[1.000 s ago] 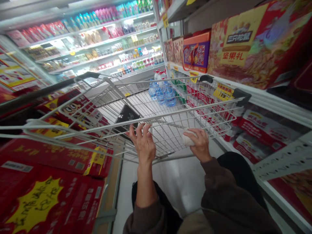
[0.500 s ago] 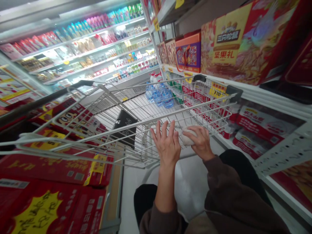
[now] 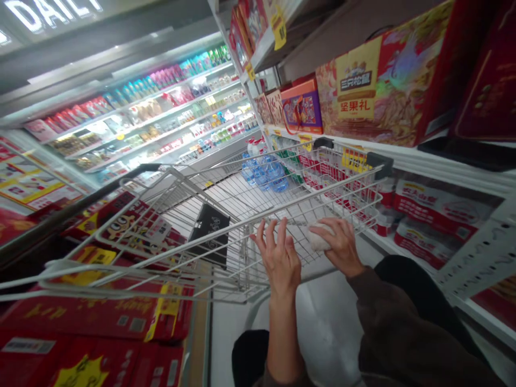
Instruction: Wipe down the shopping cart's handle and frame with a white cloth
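Looking down the aisle here, over a wire shopping cart (image 3: 334,185) with both hands out front at its near end! The left hand (image 3: 280,258) is up with its fingers (image 3: 271,236) spread wide, holding nothing, and from this angle I can't tell whether they're touching the wires. That open shape looks more like steadying the cart than gripping anything. Over on the right hand (image 3: 342,247), the fingers are curled close around a white bundle (image 3: 319,239), pinning it down at the wires, perhaps so it won't slip through the mesh. Its exact contents? Too soft and small to say.

Further into the basket sits a flat black packet (image 3: 209,234), tilted up among the wires, well apart from both hands. Beyond the cart, bottled water (image 3: 266,173) is massed low, where heavy packs would sensibly go. Red gift cartons (image 3: 100,317) are stacked along the left of the aisle, and nut gift boxes (image 3: 363,91) line the shelf on the right, faces turned outward to catch shoppers. Yellow price tags (image 3: 355,159) sit just beyond the cart's far rail, and a brightly lit chiller (image 3: 141,113) runs along the far side.
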### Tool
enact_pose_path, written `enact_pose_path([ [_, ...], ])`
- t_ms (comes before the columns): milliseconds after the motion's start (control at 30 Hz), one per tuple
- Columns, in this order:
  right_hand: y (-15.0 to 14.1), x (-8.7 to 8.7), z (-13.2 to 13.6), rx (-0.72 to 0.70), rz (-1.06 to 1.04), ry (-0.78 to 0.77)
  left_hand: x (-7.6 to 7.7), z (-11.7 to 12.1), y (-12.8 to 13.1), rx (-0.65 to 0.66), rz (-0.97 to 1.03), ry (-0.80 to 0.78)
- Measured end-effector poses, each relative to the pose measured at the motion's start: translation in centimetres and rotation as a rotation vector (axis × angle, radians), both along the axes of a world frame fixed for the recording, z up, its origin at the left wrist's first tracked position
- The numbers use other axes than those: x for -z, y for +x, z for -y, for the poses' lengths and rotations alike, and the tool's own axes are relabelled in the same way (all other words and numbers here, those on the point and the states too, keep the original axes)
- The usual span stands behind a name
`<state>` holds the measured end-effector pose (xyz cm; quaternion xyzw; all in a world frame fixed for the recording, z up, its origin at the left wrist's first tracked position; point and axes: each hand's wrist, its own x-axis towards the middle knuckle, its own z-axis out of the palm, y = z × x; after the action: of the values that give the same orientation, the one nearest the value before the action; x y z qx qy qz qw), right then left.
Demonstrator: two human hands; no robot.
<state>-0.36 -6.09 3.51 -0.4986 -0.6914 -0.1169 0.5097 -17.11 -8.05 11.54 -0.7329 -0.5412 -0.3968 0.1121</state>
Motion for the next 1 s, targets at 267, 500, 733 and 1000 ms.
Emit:
enact_pose_path([
  [267, -0.6, 0.8, -1.0, 0.077, -0.091, 0.109, 0.1, 0.3, -1.1, 0.021, -0.005, 0.046],
  [500, 2.1, -1.3, 0.4, -0.033, 0.030, 0.058, 0.2, 0.3, -1.6, 0.011, -0.021, 0.046],
  [733, 1.4, 0.3, -1.0, 0.005, -0.003, 0.128, 0.3, 0.4, -2.0, 0.010, -0.010, 0.039],
  [1000, 4.3, -0.4, -0.4, -0.122, 0.038, 0.037, 0.2, 0.2, -2.6, 0.001, -0.009, 0.028],
])
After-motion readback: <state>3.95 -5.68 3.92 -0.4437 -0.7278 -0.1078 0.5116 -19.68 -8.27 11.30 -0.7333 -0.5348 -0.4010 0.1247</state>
